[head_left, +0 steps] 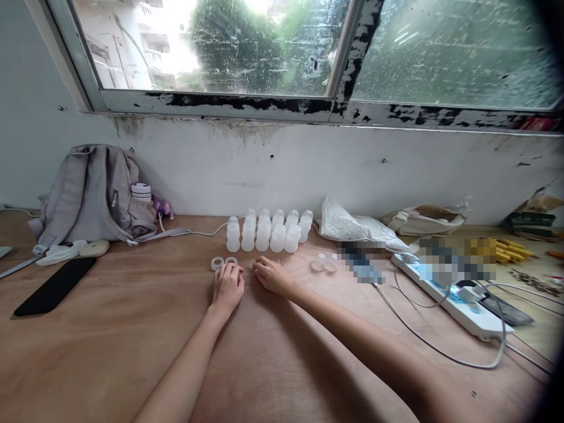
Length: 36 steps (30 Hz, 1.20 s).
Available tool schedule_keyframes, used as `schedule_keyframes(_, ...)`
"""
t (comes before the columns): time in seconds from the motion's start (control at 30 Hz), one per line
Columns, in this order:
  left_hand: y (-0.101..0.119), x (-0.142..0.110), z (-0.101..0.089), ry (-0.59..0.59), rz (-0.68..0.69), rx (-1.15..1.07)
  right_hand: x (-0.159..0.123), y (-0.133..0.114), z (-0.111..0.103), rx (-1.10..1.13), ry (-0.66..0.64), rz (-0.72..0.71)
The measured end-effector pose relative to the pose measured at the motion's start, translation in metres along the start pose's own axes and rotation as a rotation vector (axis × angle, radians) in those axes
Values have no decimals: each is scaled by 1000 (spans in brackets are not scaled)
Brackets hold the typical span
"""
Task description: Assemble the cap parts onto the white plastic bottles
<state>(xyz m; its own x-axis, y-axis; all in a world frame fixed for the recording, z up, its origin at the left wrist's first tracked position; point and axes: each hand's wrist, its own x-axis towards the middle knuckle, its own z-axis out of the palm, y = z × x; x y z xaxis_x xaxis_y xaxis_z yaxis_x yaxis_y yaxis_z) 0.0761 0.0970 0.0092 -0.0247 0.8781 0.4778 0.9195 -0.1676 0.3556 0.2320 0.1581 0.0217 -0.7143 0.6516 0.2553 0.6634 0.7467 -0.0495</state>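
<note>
Both my hands rest on the wooden table (pixel 132 329), side by side. My left hand (pixel 228 286) lies palm down with its fingers curled, just behind two small white rings (pixel 222 262). My right hand (pixel 272 275) also lies palm down, its fingertips at a small clear piece (pixel 252 265); whether it grips the piece is not visible. Beyond both hands stand several small white plastic bottles (pixel 268 231) in two rows. Two clear round caps (pixel 324 265) lie to the right of my right hand.
A grey backpack (pixel 90 194) leans on the wall at back left, a black phone (pixel 55 286) lying flat before it. At right are a crumpled plastic bag (pixel 352 226), a white power strip (pixel 453 299) with cables, and yellow and dark clutter.
</note>
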Motion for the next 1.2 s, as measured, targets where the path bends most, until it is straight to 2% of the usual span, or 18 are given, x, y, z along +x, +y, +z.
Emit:
schedule_keyframes(0.23,3,-6,10,-4,-16,146,-23,-3,3,130,123,-33)
schedule_keyframes(0.37,3,-7,12,-16,-23,202,-51,0,2,266,187,-81)
schedule_keyframes(0.47,5,-6,9,-20,-14,210,-73,6,0,382,203,-49)
schedule_keyframes(0.57,11,-5,6,-53,22,181,-87,13,-4,559,231,48)
schedule_keyframes(0.63,15,-5,6,-63,40,157,-91,16,-7,758,266,159)
schedule_keyframes(0.8,20,-9,9,-33,1,197,-90,27,-8,1518,300,530)
schedule_keyframes(0.87,20,-10,11,-78,-13,193,-90,33,-7,1812,321,626)
schedule_keyframes(0.93,19,-10,11,-117,-20,155,-90,40,-5,2013,325,685)
schedule_keyframes(1.07,25,-11,7,-112,-37,-30,-91,47,-2,2118,335,764)
schedule_keyframes(1.2,42,-15,4,-165,-69,-467,-91,46,-1,2066,344,768)
